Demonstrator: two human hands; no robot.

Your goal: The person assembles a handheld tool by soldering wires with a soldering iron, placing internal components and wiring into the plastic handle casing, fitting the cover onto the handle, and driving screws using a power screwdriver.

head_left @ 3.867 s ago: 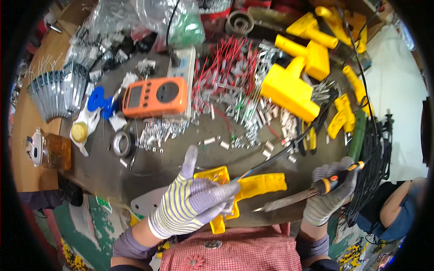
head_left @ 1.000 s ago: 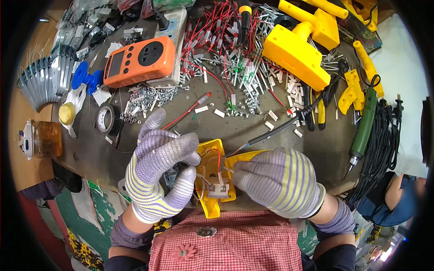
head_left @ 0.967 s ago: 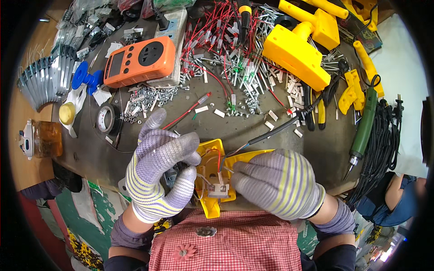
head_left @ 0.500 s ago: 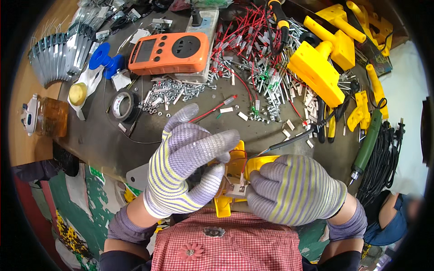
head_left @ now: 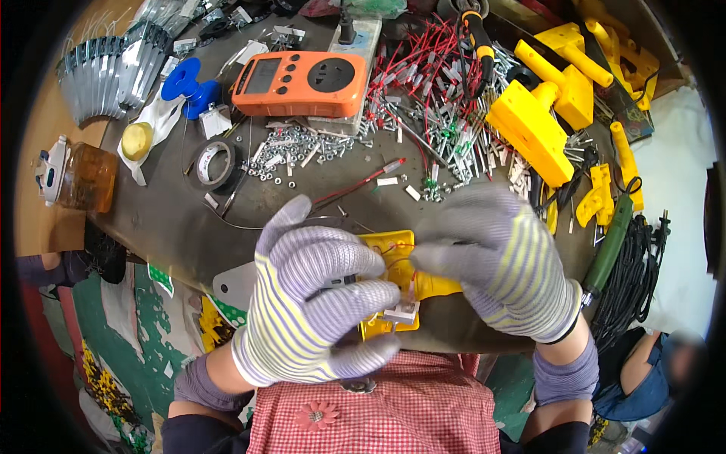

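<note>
Both my hands wear pale gloves with purple and yellow-green stripes. My left hand [head_left: 321,303] reaches over the left side of a yellow plastic housing [head_left: 394,240], its fingers bent but apart. Between its forefinger and thumb shows a small whitish block with a metal part [head_left: 403,311]. A thin red wire [head_left: 413,284] rises from the block inside the housing. My right hand [head_left: 499,265] is over the housing's right side, its fingertips by the red wires. Motion smears those fingers, so their grip is unclear.
Beyond my hands are an orange meter [head_left: 299,83], loose nuts [head_left: 280,155], a tape roll [head_left: 215,164] and heaped red-wired parts [head_left: 423,76]. Yellow housings [head_left: 529,132] lie at right, near a green-handled tool [head_left: 611,246]. A jar of amber liquid [head_left: 87,176] stands at left. Another person [head_left: 643,371] is at lower right.
My right hand has lifted up and away from the whitish block, its fingers now higher by the red wires. My left hand has shifted right and down, with its fingers more bent.
</note>
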